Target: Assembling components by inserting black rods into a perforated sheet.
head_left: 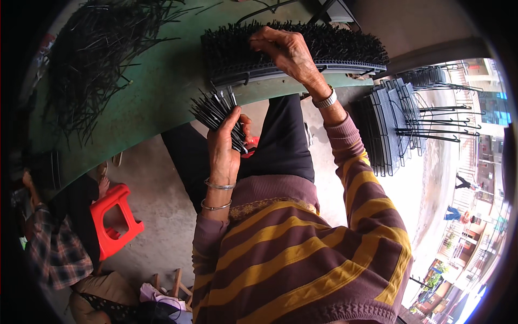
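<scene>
My left hand [225, 143] is closed around a bundle of thin black strips [212, 109], held over my lap just off the table edge. Some of the strip ends look pale or shiny, and they fan out above my thumb. My right hand [290, 54] reaches over a long grey wire rack [302, 70] at the table's edge. Short black pieces [340, 46] stand densely packed in that rack. The right fingers are pinched together at its left part; whatever is between them is too dark and small to make out.
A loose heap of black strips [102, 48] covers the far left of the green table [162, 81]. Grey wire racks with long hooks [383, 127] are stacked at the right. A red stool [121, 237] and another person's plaid sleeve [59, 251] are at lower left.
</scene>
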